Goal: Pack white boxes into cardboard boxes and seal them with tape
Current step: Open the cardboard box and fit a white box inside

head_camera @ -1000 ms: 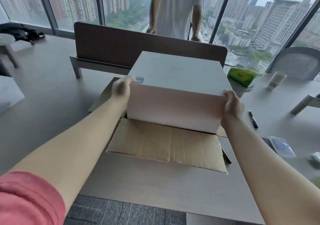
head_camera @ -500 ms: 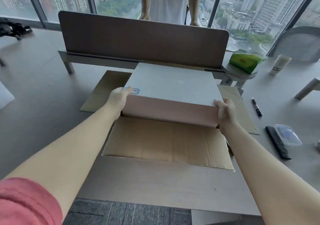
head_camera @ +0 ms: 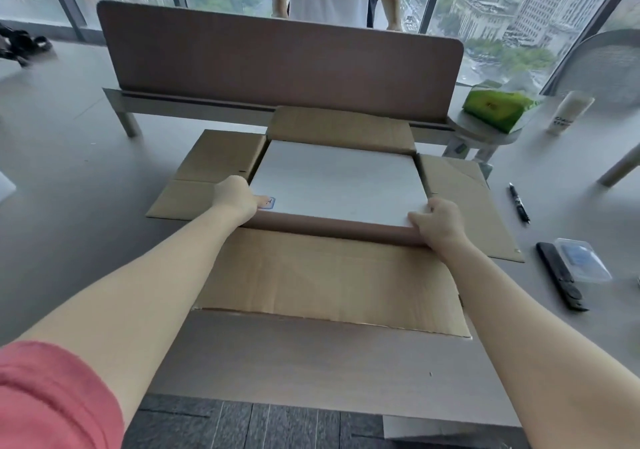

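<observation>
Nothing reads clearly: the small blue-edged sticker (head_camera: pixel 268 202) on the flat white cardboard box (head_camera: pixel 339 182) and the dark print on the white cylindrical tube (head_camera: pixel 568 111) at far right are too blurred.

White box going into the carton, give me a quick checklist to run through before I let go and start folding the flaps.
1. White box lined up with the cardboard box opening: ok, its sides run parallel to the carton walls.
2. White box fully seated: not ok, its near edge shows above the rim.
3. All four flaps folded outward: ok.
4. Left hand and right hand out of the way: not ok, both grip the near corners.
5. Black pen and utility knife off the flaps: ok, both lie on the table to the right.
6. Tape within reach: cannot tell, none is visible.
</observation>
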`<action>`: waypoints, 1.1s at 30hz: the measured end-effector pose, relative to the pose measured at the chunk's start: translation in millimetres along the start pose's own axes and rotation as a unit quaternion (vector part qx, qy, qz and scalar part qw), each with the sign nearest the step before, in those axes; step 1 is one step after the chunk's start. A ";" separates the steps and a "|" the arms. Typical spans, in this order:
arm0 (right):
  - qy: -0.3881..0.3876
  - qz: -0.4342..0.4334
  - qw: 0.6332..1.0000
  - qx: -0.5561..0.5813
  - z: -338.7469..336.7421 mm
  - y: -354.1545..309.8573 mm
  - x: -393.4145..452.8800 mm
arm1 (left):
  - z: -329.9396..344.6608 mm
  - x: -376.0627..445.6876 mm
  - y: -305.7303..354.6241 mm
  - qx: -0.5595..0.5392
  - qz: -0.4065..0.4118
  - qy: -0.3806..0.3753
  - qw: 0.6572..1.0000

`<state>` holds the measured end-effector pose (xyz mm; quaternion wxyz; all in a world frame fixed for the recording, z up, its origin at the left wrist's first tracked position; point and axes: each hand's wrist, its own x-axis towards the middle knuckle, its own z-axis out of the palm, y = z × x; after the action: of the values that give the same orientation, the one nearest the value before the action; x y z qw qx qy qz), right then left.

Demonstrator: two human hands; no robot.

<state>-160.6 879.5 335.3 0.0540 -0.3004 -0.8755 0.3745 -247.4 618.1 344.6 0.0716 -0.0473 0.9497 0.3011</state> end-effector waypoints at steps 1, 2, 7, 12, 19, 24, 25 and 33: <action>-0.013 -0.004 0.999 -0.031 0.2 -1.4 -1.7 | 2.6 1.7 -0.7 0.017 0.002 0.000 1.000; -0.026 -0.002 0.998 -0.050 2.4 -1.4 -3.0 | 6.1 2.1 -1.8 0.034 0.005 -0.002 0.999; -0.037 -0.036 0.988 -0.144 10.5 -5.8 -14.4 | 15.9 -14.4 -6.7 0.085 0.055 0.040 0.994; -0.055 -0.063 0.977 -0.194 20.1 -20.3 -23.7 | -2.2 -24.3 -25.8 -0.019 -0.025 0.129 0.991; -0.063 -0.094 0.971 -0.210 29.9 -24.3 -31.5 | -7.6 -42.7 -47.1 -0.371 -0.196 0.008 0.908; -0.069 -0.103 0.975 -0.186 29.2 -20.3 -35.4 | -7.6 -46.8 -39.7 -0.455 -0.145 0.098 0.873; -0.074 -0.101 0.977 -0.175 28.9 -19.9 -35.4 | -7.4 -48.3 -36.7 -0.426 -0.114 0.109 0.891; -0.068 -0.054 0.989 -0.118 16.2 -8.7 -45.3 | 8.6 -60.6 -0.3 0.047 0.118 0.003 0.992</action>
<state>-133.2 839.0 335.7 -0.0214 -0.2305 -0.9303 0.2846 -186.8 625.6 347.5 0.0351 0.0678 0.9619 0.2625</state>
